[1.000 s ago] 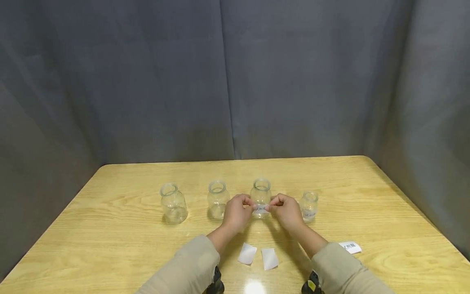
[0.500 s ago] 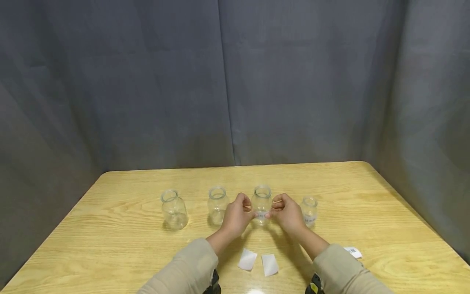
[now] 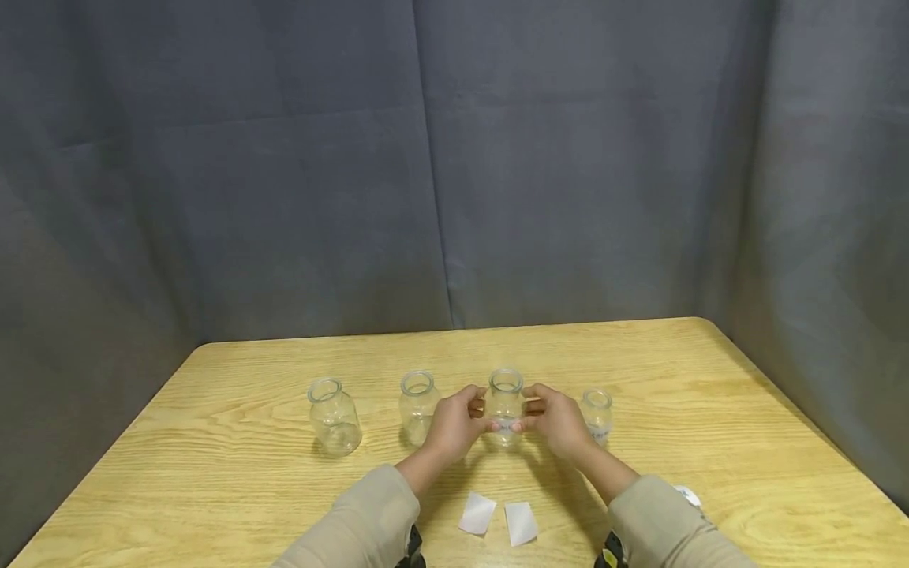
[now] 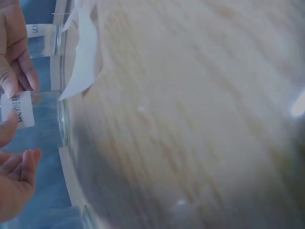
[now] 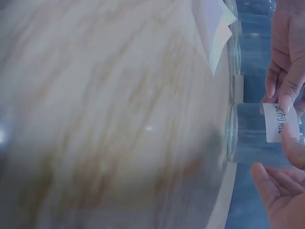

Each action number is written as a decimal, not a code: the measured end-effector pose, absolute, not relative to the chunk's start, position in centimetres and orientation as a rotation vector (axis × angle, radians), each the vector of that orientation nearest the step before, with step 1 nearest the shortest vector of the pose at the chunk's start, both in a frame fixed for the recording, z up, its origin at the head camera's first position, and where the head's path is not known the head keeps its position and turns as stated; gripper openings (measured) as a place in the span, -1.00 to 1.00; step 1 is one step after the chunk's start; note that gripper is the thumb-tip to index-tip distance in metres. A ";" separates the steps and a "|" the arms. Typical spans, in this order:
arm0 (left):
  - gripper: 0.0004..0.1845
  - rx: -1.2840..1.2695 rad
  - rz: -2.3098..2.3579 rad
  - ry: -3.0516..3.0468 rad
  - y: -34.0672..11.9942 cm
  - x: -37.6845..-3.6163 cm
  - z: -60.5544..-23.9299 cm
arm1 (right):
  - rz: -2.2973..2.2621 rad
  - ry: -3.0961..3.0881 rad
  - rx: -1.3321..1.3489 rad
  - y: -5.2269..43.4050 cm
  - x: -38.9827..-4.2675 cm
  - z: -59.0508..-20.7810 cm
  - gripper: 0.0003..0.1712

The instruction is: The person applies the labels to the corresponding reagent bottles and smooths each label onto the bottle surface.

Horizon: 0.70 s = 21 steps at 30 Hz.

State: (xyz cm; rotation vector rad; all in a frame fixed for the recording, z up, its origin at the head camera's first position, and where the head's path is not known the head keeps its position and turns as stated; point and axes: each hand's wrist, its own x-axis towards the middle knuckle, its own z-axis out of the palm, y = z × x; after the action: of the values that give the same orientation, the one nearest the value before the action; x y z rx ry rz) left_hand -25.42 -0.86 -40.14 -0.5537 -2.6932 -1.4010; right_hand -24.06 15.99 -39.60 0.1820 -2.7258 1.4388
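A clear glass jar [image 3: 506, 402] stands upright, with a white label [image 5: 274, 123] bearing dark characters across its front. My left hand [image 3: 456, 426] presses its thumb on the label's left end, fingers loosely bent beside the glass. From the other side my right hand [image 3: 559, 424] presses its thumb on the right end in the same way. Both wrist views show the fingers near the jar's sides; whether they touch it I cannot tell. To the right is a smaller labelled jar [image 3: 597, 412]. Two jars without visible labels, one nearer [image 3: 417, 406] and one farther [image 3: 334, 418], stand left.
Two white paper pieces [image 3: 477, 513] lie on the wooden table [image 3: 213, 473] between the forearms. Another white slip [image 3: 687, 495] is mostly hidden behind the right sleeve [image 3: 667, 521]. Grey curtain [image 3: 319, 197] encloses the table's back and sides.
My thumbs and fingertips pinched the label's ends a second ago; the fingers have since spread along the jar's sides while the thumbs stay on the label. The head view has tilted up slightly.
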 end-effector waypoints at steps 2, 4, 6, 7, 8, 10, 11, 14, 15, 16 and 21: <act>-0.51 -0.546 -1.408 -2.694 -0.9 -25.4 -40.1 | 1.443 -2.718 0.183 16.0 -24.1 -39.6 -0.44; -0.51 -0.544 -1.406 -2.690 -0.9 -25.4 -40.1 | 1.442 -2.710 0.179 15.9 -24.1 -39.6 -0.47; -0.52 -0.537 -1.403 -2.689 -0.9 -25.4 -40.1 | 1.436 -2.705 0.172 15.9 -24.1 -39.6 -0.49; -0.53 -0.536 -1.403 -2.688 -0.9 -25.4 -40.1 | 1.435 -2.704 0.168 15.9 -24.1 -39.6 -0.50; -0.53 -0.534 -1.404 -2.685 -0.9 -25.4 -40.2 | 1.430 -2.703 0.169 15.9 -24.1 -39.6 -0.50; -0.53 -0.529 -1.407 -2.678 -0.9 -25.3 -40.3 | 1.423 -2.704 0.172 15.9 -24.0 -39.6 -0.50; -0.54 -0.527 -1.414 -2.674 -0.9 -25.3 -40.3 | 1.420 -2.704 0.174 15.9 -23.9 -39.6 -0.50; -0.56 -0.543 -1.425 -2.654 -0.8 -25.4 -40.3 | 1.418 -2.694 0.176 15.9 -24.0 -39.7 -0.51; -0.57 -0.548 -1.427 -2.650 -0.8 -25.5 -40.2 | 1.422 -2.691 0.177 15.9 -24.0 -39.7 -0.51; -0.57 -0.554 -1.429 -2.649 -0.7 -25.5 -40.2 | 1.419 -2.691 0.176 15.9 -23.9 -39.7 -0.52; -0.57 -0.570 -1.425 -2.673 -0.7 -25.5 -39.9 | 1.426 -2.694 0.166 16.0 -23.7 -39.8 -0.53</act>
State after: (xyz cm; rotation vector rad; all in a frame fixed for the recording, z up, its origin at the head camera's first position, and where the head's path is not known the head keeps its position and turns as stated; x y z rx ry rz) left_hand -25.49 -0.69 -39.89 -0.5696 -2.6733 -1.4248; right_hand -23.71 16.03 -39.82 0.1660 -2.6941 1.4261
